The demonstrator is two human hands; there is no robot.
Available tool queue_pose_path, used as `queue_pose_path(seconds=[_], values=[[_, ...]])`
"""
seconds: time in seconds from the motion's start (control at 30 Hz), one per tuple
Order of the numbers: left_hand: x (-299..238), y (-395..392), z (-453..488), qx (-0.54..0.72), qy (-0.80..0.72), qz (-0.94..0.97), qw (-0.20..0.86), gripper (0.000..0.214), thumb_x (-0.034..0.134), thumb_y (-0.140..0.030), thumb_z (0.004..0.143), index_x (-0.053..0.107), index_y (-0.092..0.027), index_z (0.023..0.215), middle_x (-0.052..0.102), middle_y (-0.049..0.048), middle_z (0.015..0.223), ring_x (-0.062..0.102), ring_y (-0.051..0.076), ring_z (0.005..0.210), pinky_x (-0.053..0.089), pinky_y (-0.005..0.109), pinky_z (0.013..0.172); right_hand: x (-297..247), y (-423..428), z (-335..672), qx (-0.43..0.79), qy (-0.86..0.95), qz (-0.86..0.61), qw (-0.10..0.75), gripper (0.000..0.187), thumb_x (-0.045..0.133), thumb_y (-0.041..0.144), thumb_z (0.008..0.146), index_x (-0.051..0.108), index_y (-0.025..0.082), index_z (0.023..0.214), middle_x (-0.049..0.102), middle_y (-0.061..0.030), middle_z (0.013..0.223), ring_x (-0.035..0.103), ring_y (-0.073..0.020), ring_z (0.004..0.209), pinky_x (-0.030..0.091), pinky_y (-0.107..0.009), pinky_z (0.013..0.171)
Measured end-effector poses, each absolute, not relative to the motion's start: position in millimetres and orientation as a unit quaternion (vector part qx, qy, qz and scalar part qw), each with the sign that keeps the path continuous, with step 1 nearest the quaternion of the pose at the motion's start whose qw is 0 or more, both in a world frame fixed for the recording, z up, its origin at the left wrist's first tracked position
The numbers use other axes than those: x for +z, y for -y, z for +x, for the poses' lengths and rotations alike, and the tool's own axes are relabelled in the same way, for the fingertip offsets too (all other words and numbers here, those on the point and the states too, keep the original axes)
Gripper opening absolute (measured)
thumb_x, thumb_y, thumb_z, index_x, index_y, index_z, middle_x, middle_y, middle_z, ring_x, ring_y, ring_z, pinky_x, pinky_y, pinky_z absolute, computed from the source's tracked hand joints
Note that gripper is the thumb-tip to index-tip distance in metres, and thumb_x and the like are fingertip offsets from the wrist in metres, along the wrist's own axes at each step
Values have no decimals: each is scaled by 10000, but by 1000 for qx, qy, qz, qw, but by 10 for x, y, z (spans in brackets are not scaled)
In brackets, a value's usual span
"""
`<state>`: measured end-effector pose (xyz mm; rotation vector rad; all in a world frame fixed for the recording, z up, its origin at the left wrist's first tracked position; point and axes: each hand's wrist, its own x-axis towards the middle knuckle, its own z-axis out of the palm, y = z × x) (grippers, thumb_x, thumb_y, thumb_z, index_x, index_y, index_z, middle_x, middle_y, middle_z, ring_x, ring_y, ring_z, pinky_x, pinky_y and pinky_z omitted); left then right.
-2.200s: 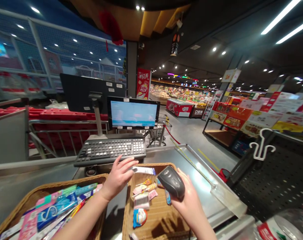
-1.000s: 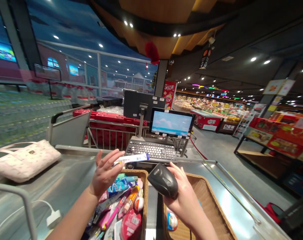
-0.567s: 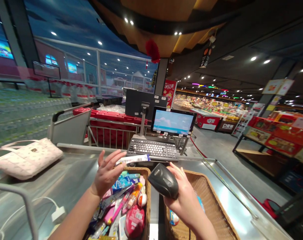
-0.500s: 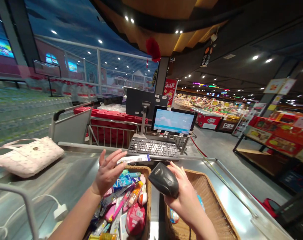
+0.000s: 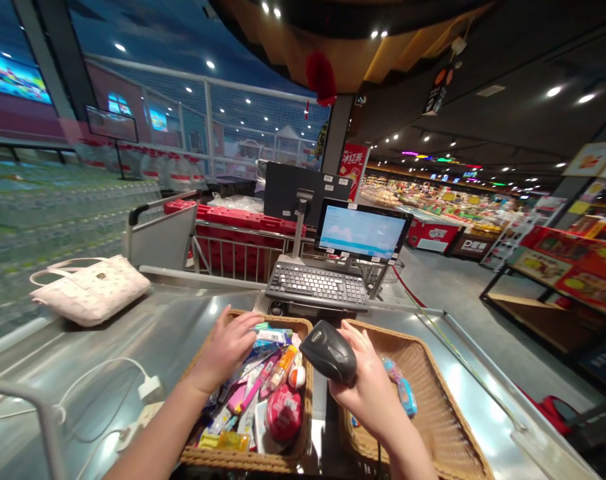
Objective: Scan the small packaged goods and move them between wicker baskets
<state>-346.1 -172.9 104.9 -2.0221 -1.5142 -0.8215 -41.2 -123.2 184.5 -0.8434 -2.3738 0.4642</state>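
Note:
My right hand (image 5: pixel 367 377) is wrapped round a black handheld barcode scanner (image 5: pixel 329 353), its head tilted towards the left basket. My left hand (image 5: pixel 230 350) reaches over the left wicker basket (image 5: pixel 307 393), fingers bent, with a slim white-and-blue packet (image 5: pixel 274 335) at the fingertips. The thumb's grip on it is mostly hidden. Several small goods fill this basket, among them a round red container (image 5: pixel 283 413), a pink packet (image 5: pixel 260 381) and an orange item (image 5: pixel 284 365). Under my right forearm, the right wicker basket (image 5: pixel 435 407) holds a blue item (image 5: pixel 407 398) and other small pieces, partly covered.
Behind the baskets stand a keyboard (image 5: pixel 317 285) and a lit monitor (image 5: pixel 361 231). A pale handbag (image 5: pixel 95 290) lies on the metal counter (image 5: pixel 177 313) at left, near a white plug with cables (image 5: pixel 150 389). A metal rail (image 5: pixel 45 427) curves up at lower left.
My left hand has lowered the slim packet from above the basket's far edge to the goods inside. My right hand keeps the scanner in about the same place. The view has shifted slightly.

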Motion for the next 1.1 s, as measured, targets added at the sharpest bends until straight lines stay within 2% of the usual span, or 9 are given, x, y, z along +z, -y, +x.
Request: queue_pose_path(seconds=[0.13, 0.27, 0.37, 0.47, 0.63, 0.73, 0.9, 1.0, 1.1], values=[[936, 1794, -3462, -257, 570, -752, 208, 171, 497, -133, 857, 635, -227, 823, 717, 36, 1131, 593, 208, 1175, 140, 540, 1184, 1814, 1241, -452, 190, 883, -323, 283, 536, 552, 96, 640, 643, 246, 1146, 597, -74, 1273, 362, -331, 1397, 181, -620, 1164], [851, 1903, -3437, -227, 589, -760, 158, 145, 514, -127, 826, 611, -223, 776, 698, 29, 1168, 574, 211, 1197, 125, 549, 1185, 1760, 1229, -467, 201, 880, -323, 284, 481, 569, 105, 641, 665, 239, 1094, 597, -82, 1266, 370, -331, 1390, 194, -615, 1161], [818, 1988, -3411, -206, 599, -763, 126, 130, 581, -228, 827, 594, -216, 698, 670, 38, 1221, 535, 247, 1245, 107, 583, 1178, 1703, 1214, -439, 201, 875, -331, 290, 522, 560, 83, 627, 660, 247, 1113, 598, -76, 1272, 376, -326, 1387, 207, -617, 1155], [819, 2003, -3384, -205, 595, -767, 129, 231, 626, -394, 828, 605, -220, 678, 654, 59, 1241, 529, 271, 1242, 126, 597, 1170, 1644, 1185, -336, 191, 869, -349, 295, 565, 549, 71, 630, 639, 254, 1157, 604, -67, 1276, 396, -316, 1376, 217, -616, 1154], [886, 1767, -3173, -244, 575, -766, 152, 195, 596, -432, 854, 662, -248, 854, 632, 76, 1278, 542, 267, 1217, 192, 585, 1160, 1539, 1086, 70, 148, 842, -413, 314, 497, 563, 114, 679, 630, 221, 1160, 598, -93, 1296, 416, -323, 1362, 257, -605, 1147], [927, 1529, -2839, -244, 551, -789, 119, 221, 587, -430, 861, 662, -260, 982, 582, 88, 1351, 499, 281, 1270, 226, 603, 1143, 1487, 1024, 392, 132, 816, -455, 332, 500, 572, 139, 702, 600, 185, 1199, 590, -126, 1306, 434, -338, 1347, 293, -605, 1130], [905, 1071, -2089, -211, 495, -841, 49, 267, 638, -417, 830, 641, -256, 1042, 510, 99, 1434, 379, 303, 1380, 222, 635, 1136, 1441, 972, 870, 111, 786, -487, 364, 533, 560, 141, 707, 555, 160, 1240, 584, -133, 1310, 458, -310, 1326, 357, -530, 1120], [822, 727, -1684, -183, 453, -873, 16, 374, 670, -436, 797, 621, -259, 1122, 461, 115, 1479, 333, 317, 1412, 211, 635, 1139, 1417, 959, 1111, 104, 779, -507, 354, 528, 546, 138, 701, 560, 172, 1229, 591, -123, 1304, 463, -314, 1319, 323, -560, 1129], [674, 327, -1365, -142, 410, -901, 0, 473, 678, -359, 788, 579, -253, 1238, 429, 145, 1499, 324, 315, 1421, 221, 616, 1139, 1384, 942, 1336, 98, 762, -535, 351, 530, 545, 151, 700, 556, 174, 1229, 596, -125, 1301, 434, -336, 1344, 262, -621, 1137]])
